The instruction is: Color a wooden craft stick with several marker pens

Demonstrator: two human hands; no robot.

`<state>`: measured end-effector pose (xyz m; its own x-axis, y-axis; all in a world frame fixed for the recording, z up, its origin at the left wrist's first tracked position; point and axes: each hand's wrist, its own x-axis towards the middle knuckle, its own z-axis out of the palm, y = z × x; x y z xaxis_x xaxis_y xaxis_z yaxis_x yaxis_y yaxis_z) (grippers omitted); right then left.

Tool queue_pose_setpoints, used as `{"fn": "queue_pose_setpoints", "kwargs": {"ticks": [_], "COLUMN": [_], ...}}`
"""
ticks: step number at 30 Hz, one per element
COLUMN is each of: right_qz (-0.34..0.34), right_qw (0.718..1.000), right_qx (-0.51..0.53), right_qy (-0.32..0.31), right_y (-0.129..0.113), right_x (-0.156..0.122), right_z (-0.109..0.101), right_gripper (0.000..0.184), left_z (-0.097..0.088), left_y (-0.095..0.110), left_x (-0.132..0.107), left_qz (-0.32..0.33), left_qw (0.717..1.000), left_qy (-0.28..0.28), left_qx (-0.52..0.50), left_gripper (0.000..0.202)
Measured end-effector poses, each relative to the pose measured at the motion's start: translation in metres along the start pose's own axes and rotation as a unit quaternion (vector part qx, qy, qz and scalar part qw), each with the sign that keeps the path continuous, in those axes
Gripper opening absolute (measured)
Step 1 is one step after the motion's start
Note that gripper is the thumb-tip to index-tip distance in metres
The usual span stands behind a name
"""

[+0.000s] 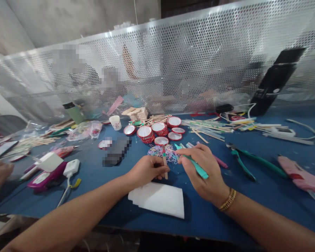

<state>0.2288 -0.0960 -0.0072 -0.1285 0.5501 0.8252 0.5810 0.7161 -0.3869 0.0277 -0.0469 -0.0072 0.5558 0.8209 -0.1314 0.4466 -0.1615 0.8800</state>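
Observation:
My left hand (pixel 148 171) pinches a thin wooden stick (pixel 164 159) upright between thumb and fingers; red and green bands colour its upper part. In my right hand (pixel 208 171) is a teal marker (pixel 201 170), its tip end pointing toward the stick, a small gap apart. Behind the stick lies a tangled heap of pastel loops (pixel 153 150), and more pens rest partly hidden behind my right hand. Folded white paper (pixel 160 201) lies on the blue table (pixel 115 206) just below my hands. Beyond the loops, several red-rimmed round pieces (pixel 145 133) are stacked.
Cutting pliers (pixel 243 161) and a pink glue gun (pixel 304 175) lie right. Left are a purple glue gun (pixel 46 178), a white plug (pixel 71 168) and another person's hand (pixel 0 175). A paper cup (pixel 116 123) and thin sticks (pixel 204 126) stand before a perforated metal screen (pixel 186 70).

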Motion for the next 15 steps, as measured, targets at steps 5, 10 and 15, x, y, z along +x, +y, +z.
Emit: {"fn": "queue_pose_setpoints", "kwargs": {"ticks": [5,10,15], "right_qz": [0.009,0.014,-0.007], "right_qw": [1.000,1.000,1.000], "right_qx": [0.015,0.010,-0.019], "right_qy": [-0.016,0.005,0.007], "right_y": [-0.0072,-0.0091,-0.0092], "right_x": [-0.0018,-0.0012,0.0007], "right_z": [-0.0010,0.0027,0.0037], "right_gripper": [0.028,0.017,0.008], "left_z": [0.0002,-0.0002,0.0003], "left_y": [-0.0023,-0.0040,-0.0044], "left_x": [0.0000,-0.0003,0.0007], "left_qz": [0.013,0.016,0.018], "left_qw": [0.999,0.999,1.000], "left_qy": [-0.006,-0.007,0.011], "left_qx": [-0.030,-0.030,-0.008], "left_gripper": [0.038,0.036,0.035]}}
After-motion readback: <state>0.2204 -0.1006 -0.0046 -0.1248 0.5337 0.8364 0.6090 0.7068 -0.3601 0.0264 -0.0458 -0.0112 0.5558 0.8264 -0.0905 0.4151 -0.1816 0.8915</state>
